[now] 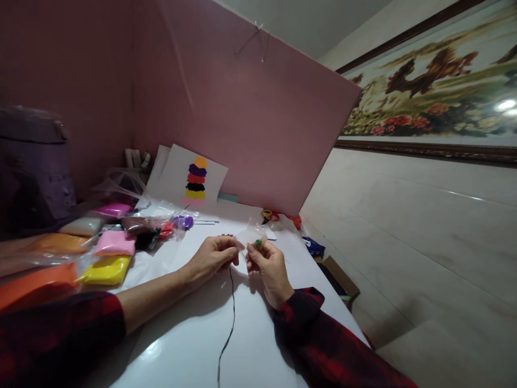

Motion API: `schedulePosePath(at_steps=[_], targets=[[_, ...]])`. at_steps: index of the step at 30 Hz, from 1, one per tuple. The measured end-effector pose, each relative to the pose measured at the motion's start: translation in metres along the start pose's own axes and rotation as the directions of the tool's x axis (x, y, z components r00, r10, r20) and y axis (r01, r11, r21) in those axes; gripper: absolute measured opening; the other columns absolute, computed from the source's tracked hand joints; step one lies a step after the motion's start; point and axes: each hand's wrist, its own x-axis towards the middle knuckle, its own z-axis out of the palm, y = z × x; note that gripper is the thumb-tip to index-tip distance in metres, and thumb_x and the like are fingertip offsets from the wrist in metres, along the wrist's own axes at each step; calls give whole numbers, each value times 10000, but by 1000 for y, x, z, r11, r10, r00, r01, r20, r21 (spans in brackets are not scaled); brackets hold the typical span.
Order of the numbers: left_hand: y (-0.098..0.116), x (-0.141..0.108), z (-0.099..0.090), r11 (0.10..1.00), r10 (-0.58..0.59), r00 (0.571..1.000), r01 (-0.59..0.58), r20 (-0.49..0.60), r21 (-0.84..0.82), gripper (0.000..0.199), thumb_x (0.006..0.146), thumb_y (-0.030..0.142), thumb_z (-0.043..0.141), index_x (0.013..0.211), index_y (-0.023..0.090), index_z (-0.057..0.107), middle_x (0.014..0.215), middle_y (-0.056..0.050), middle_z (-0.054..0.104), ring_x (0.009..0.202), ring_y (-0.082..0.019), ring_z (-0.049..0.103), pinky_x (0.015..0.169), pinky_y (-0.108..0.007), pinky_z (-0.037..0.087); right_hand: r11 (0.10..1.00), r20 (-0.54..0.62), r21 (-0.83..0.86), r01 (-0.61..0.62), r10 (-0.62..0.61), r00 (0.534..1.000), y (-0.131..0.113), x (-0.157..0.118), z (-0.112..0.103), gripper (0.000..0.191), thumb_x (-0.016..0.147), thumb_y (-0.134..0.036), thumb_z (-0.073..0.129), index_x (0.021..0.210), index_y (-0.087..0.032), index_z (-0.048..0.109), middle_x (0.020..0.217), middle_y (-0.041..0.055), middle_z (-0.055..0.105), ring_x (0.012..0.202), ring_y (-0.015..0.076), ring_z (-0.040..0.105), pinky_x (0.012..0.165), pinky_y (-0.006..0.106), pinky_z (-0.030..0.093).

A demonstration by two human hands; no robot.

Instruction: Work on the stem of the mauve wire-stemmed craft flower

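My left hand (210, 256) is closed in a pinch above the white table. A thin dark cord (233, 315) hangs from beneath its fingers and trails toward the front edge. Some small reddish bits show just behind that hand, too small to name. My right hand (271, 270) faces it a short gap away, with thumb and index finger closed on a small green lump (258, 243). Between the two hands is a thin pale piece (242, 250), which I cannot make out clearly. Both sets of fingertips are partly hidden.
Bags of coloured clay, including a yellow bag (105, 270) and a pink bag (115, 243), lie on the left. A sheet with coloured shapes (216, 175) leans at the back. Scissors (270, 215) lie behind my right hand. An open cardboard box (341, 277) stands beyond the right edge.
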Motion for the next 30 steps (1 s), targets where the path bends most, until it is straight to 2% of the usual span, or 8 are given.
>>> schedulePosePath(at_steps=[4, 10, 19, 24, 26, 28, 30], targets=[[2, 0, 1, 1000, 8, 1000, -8, -2, -7, 252, 681, 358, 623, 782, 128, 646, 560, 19, 596, 431, -62, 394, 431, -204, 270, 1000, -42, 9, 13, -12, 999, 2, 1, 0, 341, 690, -406, 796, 725, -140, 587, 577, -38, 575, 436, 64, 494, 373, 172, 416], [2, -1, 0, 1000, 0, 1000, 0, 7, 6, 185, 703, 322, 608, 725, 139, 620, 557, 26, 592, 439, -60, 399, 440, -198, 280, 998, -18, -44, 33, -34, 999, 2, -1, 2, 353, 704, -432, 782, 724, -145, 577, 576, -36, 578, 436, 65, 497, 376, 170, 415], [1, -2, 0, 999, -27, 1000, 27, 13, 25, 240, 716, 365, 635, 766, 130, 638, 567, 26, 600, 450, -64, 421, 442, -194, 284, 990, 5, -121, 70, -70, 998, 2, -1, 0, 394, 713, -477, 767, 676, -155, 541, 560, -38, 565, 420, 60, 478, 366, 171, 400], [7, -4, 1, 999, -34, 999, 34, 7, 15, 229, 724, 361, 633, 684, 137, 603, 530, 34, 569, 437, -58, 401, 435, -190, 278, 981, 49, -168, 101, -94, 994, 2, -3, 1, 433, 720, -539, 741, 677, -173, 513, 565, -32, 569, 412, 72, 473, 359, 188, 386], [9, -5, 3, 1000, -20, 1000, 20, -8, 21, 222, 724, 357, 626, 688, 140, 597, 529, 33, 568, 430, -58, 396, 429, -188, 277, 971, 12, -216, 105, -105, 994, 2, -3, 0, 424, 735, -546, 723, 689, -181, 512, 564, -33, 555, 412, 77, 456, 354, 194, 359], [11, -6, 5, 999, 18, 998, -16, -53, 45, 214, 726, 356, 613, 685, 149, 579, 526, 35, 564, 418, -58, 386, 419, -190, 278, 954, -97, -272, 127, -159, 983, 1, -2, -1, 398, 735, -530, 728, 746, -190, 520, 581, -39, 539, 441, 92, 458, 379, 209, 360], [11, -7, 6, 993, 82, 991, -72, -109, 93, 208, 733, 359, 597, 683, 161, 560, 519, 38, 556, 408, -61, 381, 413, -193, 288, 923, -245, -334, 190, -280, 928, -1, -2, -3, 385, 726, -496, 745, 816, -202, 512, 622, -39, 531, 510, 116, 492, 447, 232, 404]])
